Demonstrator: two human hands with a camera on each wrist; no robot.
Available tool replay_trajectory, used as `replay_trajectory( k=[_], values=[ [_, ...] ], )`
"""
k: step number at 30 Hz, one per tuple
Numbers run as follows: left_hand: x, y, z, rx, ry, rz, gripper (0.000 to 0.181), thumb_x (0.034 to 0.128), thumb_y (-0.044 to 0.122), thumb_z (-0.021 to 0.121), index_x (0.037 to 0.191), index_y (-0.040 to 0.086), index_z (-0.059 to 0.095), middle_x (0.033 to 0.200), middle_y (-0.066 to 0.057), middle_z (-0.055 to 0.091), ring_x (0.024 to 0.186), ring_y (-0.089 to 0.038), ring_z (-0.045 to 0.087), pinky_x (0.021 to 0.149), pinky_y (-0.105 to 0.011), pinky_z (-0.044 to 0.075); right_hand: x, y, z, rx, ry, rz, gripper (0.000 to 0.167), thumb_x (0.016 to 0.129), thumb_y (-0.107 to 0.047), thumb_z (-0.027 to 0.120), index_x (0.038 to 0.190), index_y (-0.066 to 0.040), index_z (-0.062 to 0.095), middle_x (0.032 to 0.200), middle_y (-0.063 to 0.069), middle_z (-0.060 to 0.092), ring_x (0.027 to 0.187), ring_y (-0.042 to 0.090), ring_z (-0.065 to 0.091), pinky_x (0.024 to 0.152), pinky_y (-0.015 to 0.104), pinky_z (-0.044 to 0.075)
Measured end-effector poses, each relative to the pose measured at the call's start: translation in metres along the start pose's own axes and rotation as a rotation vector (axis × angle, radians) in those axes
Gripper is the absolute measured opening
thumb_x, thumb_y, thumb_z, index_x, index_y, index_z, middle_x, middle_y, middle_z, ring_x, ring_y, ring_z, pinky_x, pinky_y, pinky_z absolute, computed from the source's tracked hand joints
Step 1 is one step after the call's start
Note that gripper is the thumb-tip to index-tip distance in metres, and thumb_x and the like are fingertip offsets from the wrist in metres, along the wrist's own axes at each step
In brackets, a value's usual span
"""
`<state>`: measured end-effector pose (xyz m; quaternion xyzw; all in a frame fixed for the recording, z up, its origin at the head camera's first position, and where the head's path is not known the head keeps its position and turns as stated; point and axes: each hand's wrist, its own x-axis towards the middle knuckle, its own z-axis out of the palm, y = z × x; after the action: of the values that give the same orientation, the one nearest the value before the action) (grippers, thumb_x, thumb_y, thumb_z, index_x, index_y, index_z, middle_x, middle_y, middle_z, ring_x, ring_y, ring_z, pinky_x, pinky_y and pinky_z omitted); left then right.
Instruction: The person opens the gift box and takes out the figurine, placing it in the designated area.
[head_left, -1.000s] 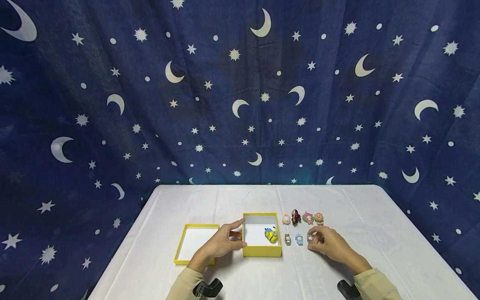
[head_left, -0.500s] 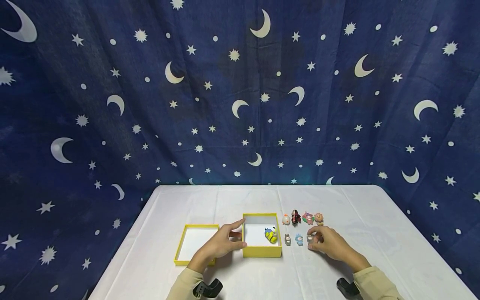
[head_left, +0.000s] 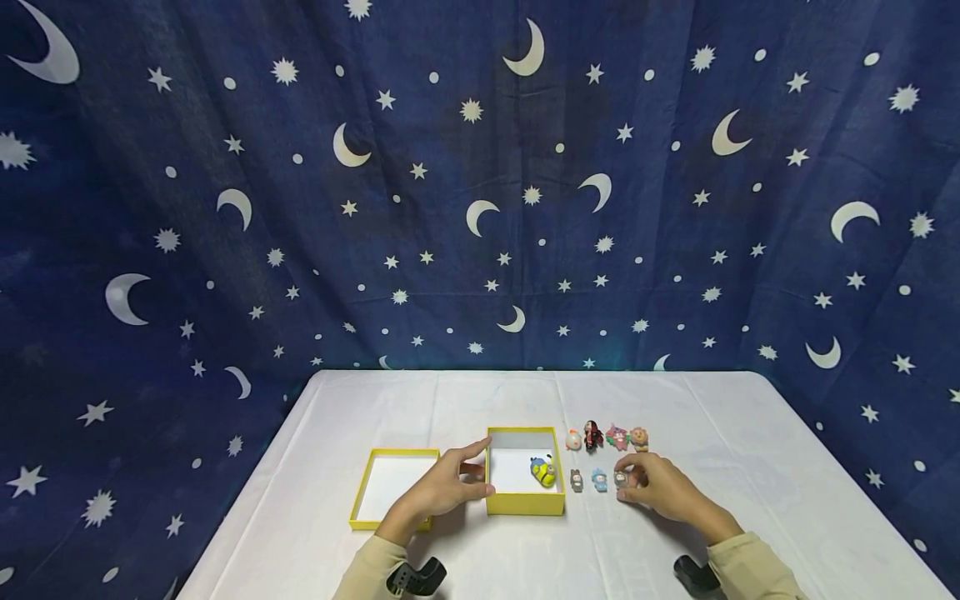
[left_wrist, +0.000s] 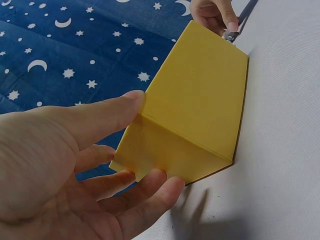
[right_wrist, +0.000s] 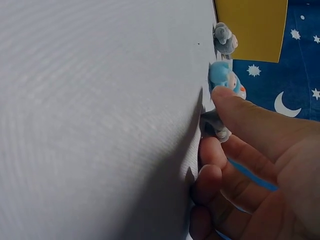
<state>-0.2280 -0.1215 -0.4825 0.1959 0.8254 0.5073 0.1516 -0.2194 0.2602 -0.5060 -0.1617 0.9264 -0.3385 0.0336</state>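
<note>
An open yellow box (head_left: 525, 503) stands mid-table, with a yellow-and-blue figurine (head_left: 543, 472) lying inside on the right. My left hand (head_left: 446, 485) rests against its left wall, thumb near the front corner and fingers spread along the side, as the left wrist view also shows. At the right end of the near row, my right hand (head_left: 663, 490) has thumb and fingers around a small grey figurine (right_wrist: 215, 125), which lies on the cloth. Left of it are a light-blue figurine (head_left: 599, 480) and a brown-grey one (head_left: 576, 481).
Behind the near row lie a round white-and-orange toy (head_left: 573, 440), a dark-red figurine (head_left: 592, 436), a pink-green one (head_left: 618, 437) and an orange-tan one (head_left: 639, 438). The yellow-rimmed box lid (head_left: 373, 477) lies left. A starry blue curtain (head_left: 480, 208) hangs behind the white table (head_left: 480, 567).
</note>
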Motion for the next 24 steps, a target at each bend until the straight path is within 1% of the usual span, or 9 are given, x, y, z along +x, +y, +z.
replay_trajectory(
  k=[3,8,11,16,19,24],
  values=[
    [-0.001,0.000,0.000,0.001,0.000,0.000,0.077,0.0907,0.014,0.075,0.157,0.006,0.037,0.161,-0.013,0.041,0.128,-0.031,0.059,0.109,-0.055,0.043,0.000,0.001,-0.001,-0.012,-0.004,-0.003,0.039,0.079,-0.018,0.085,0.111,0.000,0.070,0.073,-0.005,0.059,0.061,0.001,0.046,0.058,0.022,0.038],
    [-0.001,0.000,0.001,0.005,-0.002,-0.001,0.077,0.0904,0.014,0.075,0.156,0.006,0.037,0.160,-0.014,0.041,0.127,-0.032,0.059,0.110,-0.055,0.043,0.000,-0.002,-0.004,-0.015,-0.003,0.025,0.039,0.079,-0.017,0.085,0.111,-0.001,0.070,0.074,-0.006,0.060,0.061,0.002,0.049,0.057,0.022,0.040],
    [-0.001,0.000,0.001,0.006,-0.005,0.004,0.078,0.0900,0.013,0.076,0.156,0.006,0.037,0.160,-0.016,0.042,0.126,-0.031,0.059,0.108,-0.055,0.044,0.000,-0.006,-0.008,-0.005,0.014,0.040,0.040,0.079,-0.017,0.085,0.112,-0.001,0.070,0.076,-0.005,0.062,0.063,0.003,0.052,0.056,0.022,0.042],
    [0.000,0.000,0.000,-0.010,-0.018,0.039,0.078,0.0896,0.011,0.076,0.156,0.003,0.036,0.159,-0.020,0.041,0.125,-0.035,0.058,0.106,-0.055,0.046,0.002,-0.011,-0.016,-0.005,0.040,0.024,0.041,0.082,-0.019,0.083,0.116,-0.001,0.070,0.082,-0.002,0.064,0.066,0.006,0.056,0.058,0.023,0.045],
    [0.000,0.000,-0.001,-0.024,-0.025,0.052,0.078,0.0895,0.009,0.075,0.156,0.003,0.036,0.160,-0.020,0.040,0.127,-0.037,0.058,0.106,-0.055,0.046,0.006,-0.014,-0.018,-0.028,0.062,0.007,0.040,0.083,-0.020,0.082,0.117,-0.002,0.070,0.086,-0.001,0.065,0.069,0.007,0.056,0.061,0.024,0.045],
    [0.000,-0.001,-0.001,-0.028,-0.027,0.049,0.078,0.0896,0.009,0.075,0.156,0.003,0.036,0.159,-0.021,0.040,0.126,-0.037,0.058,0.106,-0.055,0.046,0.013,-0.023,-0.018,-0.057,0.109,-0.043,0.038,0.084,-0.021,0.081,0.114,-0.002,0.071,0.095,0.006,0.071,0.075,0.006,0.056,0.066,0.024,0.046]
  ],
)
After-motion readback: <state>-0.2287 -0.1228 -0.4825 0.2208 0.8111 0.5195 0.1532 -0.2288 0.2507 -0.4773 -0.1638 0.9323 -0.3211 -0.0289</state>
